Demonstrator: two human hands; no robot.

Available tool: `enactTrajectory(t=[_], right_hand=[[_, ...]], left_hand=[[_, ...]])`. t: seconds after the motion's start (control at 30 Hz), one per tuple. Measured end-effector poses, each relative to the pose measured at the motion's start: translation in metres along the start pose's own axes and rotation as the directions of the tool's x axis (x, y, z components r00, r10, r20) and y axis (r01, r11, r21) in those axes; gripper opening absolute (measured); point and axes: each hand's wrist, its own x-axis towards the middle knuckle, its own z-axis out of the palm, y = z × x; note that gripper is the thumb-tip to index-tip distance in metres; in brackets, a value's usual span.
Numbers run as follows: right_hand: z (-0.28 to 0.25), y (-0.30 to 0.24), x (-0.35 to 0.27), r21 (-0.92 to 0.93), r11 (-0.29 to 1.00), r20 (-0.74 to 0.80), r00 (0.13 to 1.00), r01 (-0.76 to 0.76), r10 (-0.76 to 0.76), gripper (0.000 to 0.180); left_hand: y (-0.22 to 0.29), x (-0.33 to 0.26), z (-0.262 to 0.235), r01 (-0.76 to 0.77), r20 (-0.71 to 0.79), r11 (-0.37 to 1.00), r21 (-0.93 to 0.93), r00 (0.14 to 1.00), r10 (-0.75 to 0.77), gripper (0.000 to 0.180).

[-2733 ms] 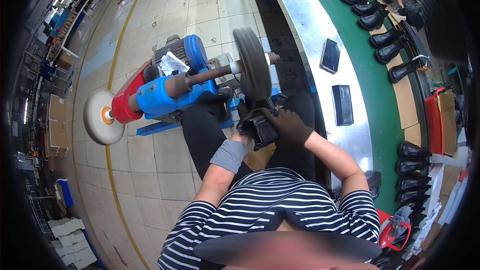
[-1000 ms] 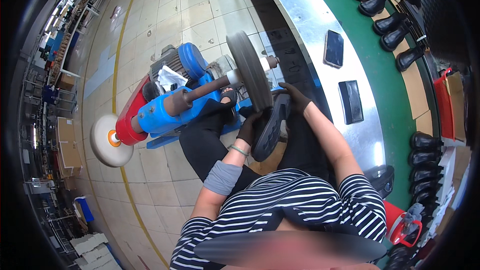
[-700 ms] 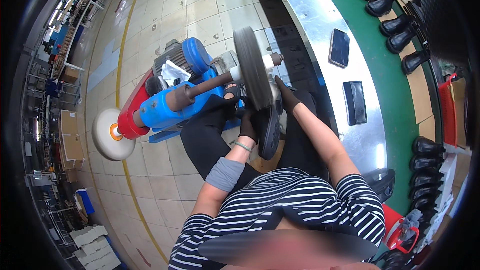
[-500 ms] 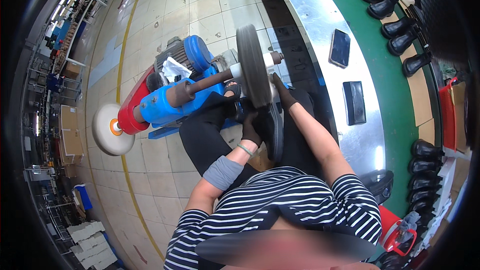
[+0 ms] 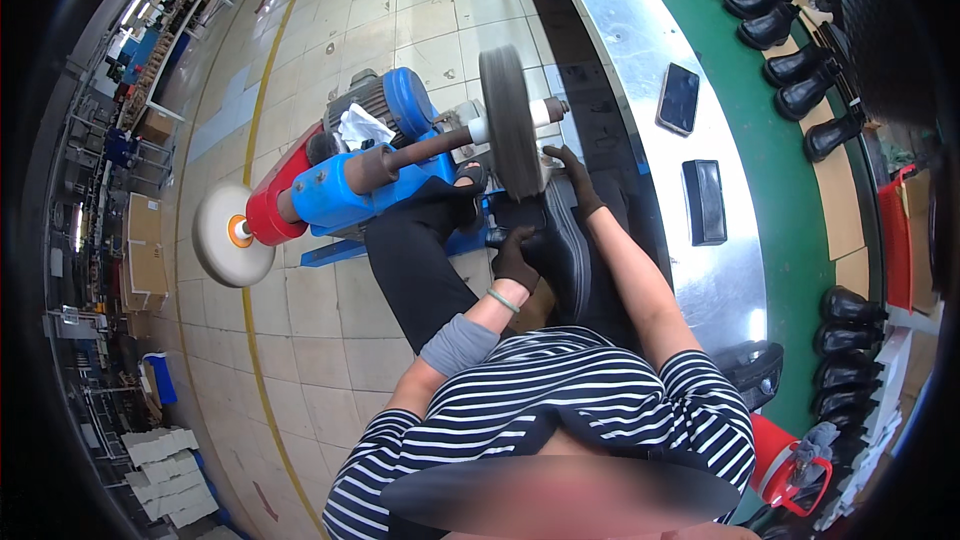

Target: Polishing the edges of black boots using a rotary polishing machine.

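Tiled floor [image 5: 330, 340] fills the left of my view; a long metal bench [image 5: 640, 50] with a green strip beyond it curves away on my right. On the floor ahead of my knees stands the blue and red buffing machine [image 5: 340, 180], shaft running crosswise: a pale round pad [image 5: 225, 235] on its far left end, a dark grey buffing wheel [image 5: 508, 120] on the near right end. A white rag [image 5: 362, 126] lies on the motor housing. Rows of black boots [image 5: 790, 70] stand along the far side of the green strip, more [image 5: 850, 325] at lower right. On the bench: a dark phone [image 5: 679, 98] and a black oblong case [image 5: 704, 202], well apart from my hands. The black shoe [image 5: 562, 245] sits over my lap, sole edge turned up, its toe end touching or just under the rim of the wheel; I cannot tell which. My left hand [image 5: 515, 262], dark-gloved, is closed on the near side of the shoe, fingers wrapped under it. My right hand [image 5: 578, 178], also gloved, lies along the far upper part, fingers extended and pressed flat against it rather than curled; thumb hidden. Judgement: the shoe looks light, with a stiff sole and a softer upper that would give under pressure, and a smooth finish likely to slip in gloves. Best held by the sole and heel on both sides, fingertips kept off the wheel rim.
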Motion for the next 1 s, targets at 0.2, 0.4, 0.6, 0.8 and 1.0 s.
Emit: enactTrajectory(t=[0.2, 0.4, 0.6, 0.8, 1.0], right_hand=[[-0.059, 0.014, -0.032, -0.395, 0.891, -0.119, 0.95, 0.223, -0.29, 0.035], [0.018, -0.083, -0.086, 0.148, 0.97, -0.308, 0.923, -0.193, 0.23, 0.057], [0.031, -0.155, -0.097, -0.693, 0.718, -0.261, 0.91, 0.057, -0.324, 0.073], [0.082, -0.213, -0.116, -0.913, 0.403, -0.065, 0.952, 0.063, -0.298, 0.077], [0.094, -0.173, -0.132, -0.898, 0.147, 0.384, 0.901, 0.415, -0.203, 0.095]], left_hand=[[0.039, 0.015, 0.049, 0.531, 0.043, 0.696, -0.483, 0.808, -0.587, 0.02], [0.034, 0.017, 0.038, 0.567, 0.141, 0.674, -0.473, 0.804, -0.577, 0.017], [-0.01, 0.035, 0.021, 0.374, 0.213, 0.885, -0.277, 0.922, -0.323, 0.026], [0.03, 0.032, 0.073, 0.345, 0.3, 0.893, -0.288, 0.918, -0.258, 0.034], [-0.038, 0.091, 0.032, 0.433, 0.633, 0.655, -0.62, 0.769, 0.091, 0.038]])
